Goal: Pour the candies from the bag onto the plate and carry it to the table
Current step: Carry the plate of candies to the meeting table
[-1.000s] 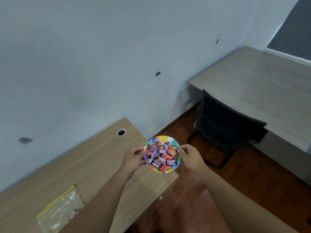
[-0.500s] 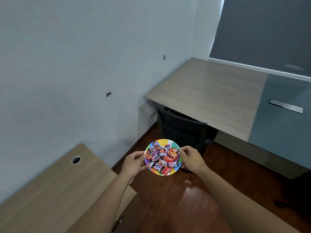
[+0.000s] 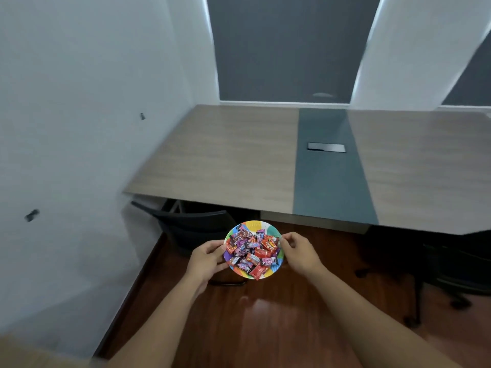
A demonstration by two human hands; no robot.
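Candies [image 3: 252, 252] heap on the plate [image 3: 254, 224], held above the floor just short of the table [image 3: 228, 155]; left hand [image 3: 208, 257] and right hand [image 3: 299, 251] pinch its opposite rims.

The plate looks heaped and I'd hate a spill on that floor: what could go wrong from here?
1. The candies are piled to the rim of the small plate, so a tilt could slide some onto the wooden floor.
2. The left hand and right hand pinch only opposite edges; the plate might flex.
3. A black chair stands tucked at the table ahead and could block the approach.
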